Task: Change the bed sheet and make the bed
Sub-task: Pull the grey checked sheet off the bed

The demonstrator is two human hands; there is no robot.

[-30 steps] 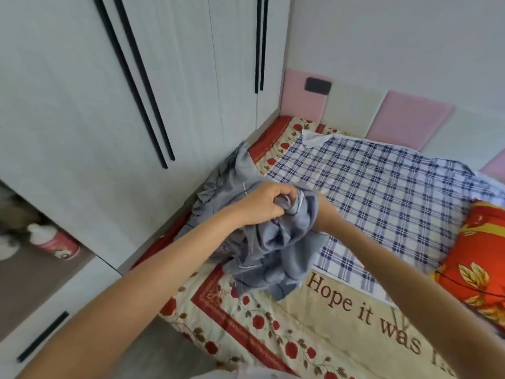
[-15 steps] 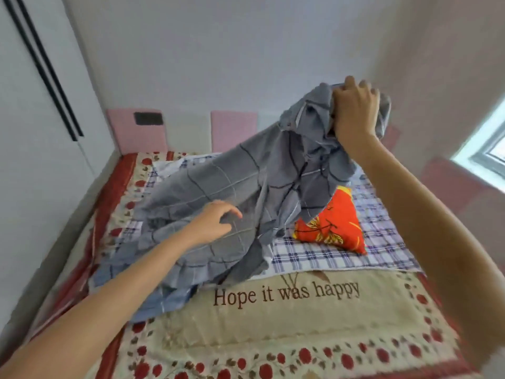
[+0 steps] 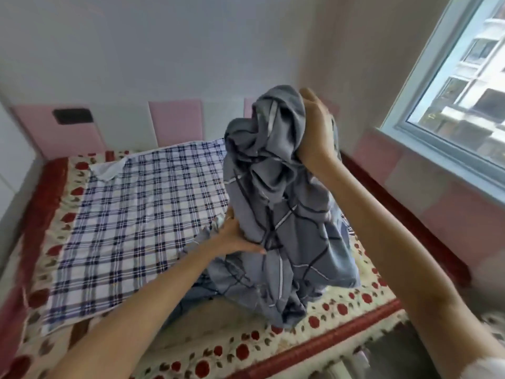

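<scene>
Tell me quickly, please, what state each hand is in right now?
Left hand: closed, holding the lower part of the grey sheet.
Right hand: closed, holding the grey sheet's bunched top.

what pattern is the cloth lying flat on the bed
Blue-and-white plaid cloth, seen in the head view.

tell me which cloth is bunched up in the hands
The grey lined sheet, held by the right hand and the left hand; the blue checked sheet and the rose-print cover lie flat.
</scene>
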